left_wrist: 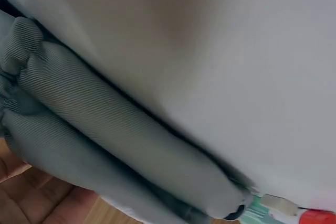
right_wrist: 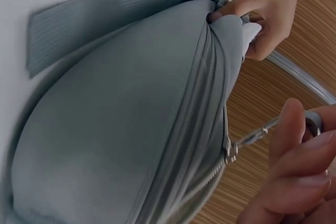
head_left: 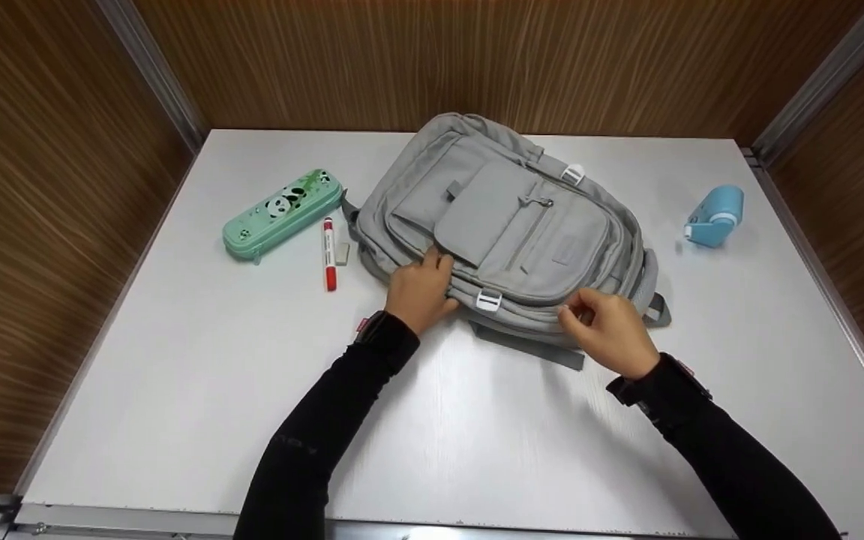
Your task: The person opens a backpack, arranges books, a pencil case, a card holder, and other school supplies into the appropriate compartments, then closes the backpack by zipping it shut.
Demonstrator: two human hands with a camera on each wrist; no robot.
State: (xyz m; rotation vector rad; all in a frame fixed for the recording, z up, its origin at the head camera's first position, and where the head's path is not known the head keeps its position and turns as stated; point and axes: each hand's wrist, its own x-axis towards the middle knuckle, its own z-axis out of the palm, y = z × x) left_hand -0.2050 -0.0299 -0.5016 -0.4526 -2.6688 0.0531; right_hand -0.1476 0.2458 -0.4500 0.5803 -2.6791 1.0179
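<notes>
A grey backpack (head_left: 537, 225) lies front side up on the white table, its top toward the lower right. My left hand (head_left: 421, 292) grips the near side of the bag; in the right wrist view the left hand's thumb (right_wrist: 226, 11) presses into the fabric. Near the bag's right end my right hand (head_left: 612, 330) pinches a zipper pull (right_wrist: 312, 121), drawn out from the metal slider (right_wrist: 231, 153). A white buckle (head_left: 488, 301) sits on the edge between the hands. The left wrist view shows the bag's grey side (left_wrist: 131, 129) above part of the left palm.
A green panda pencil case (head_left: 282, 214) lies left of the bag. Between them are a red and white marker (head_left: 329, 255) and a small eraser (head_left: 342, 253). A light blue bottle-like object (head_left: 715, 216) is at the far right. Wood-patterned panels (head_left: 327, 67) enclose the table's back and sides.
</notes>
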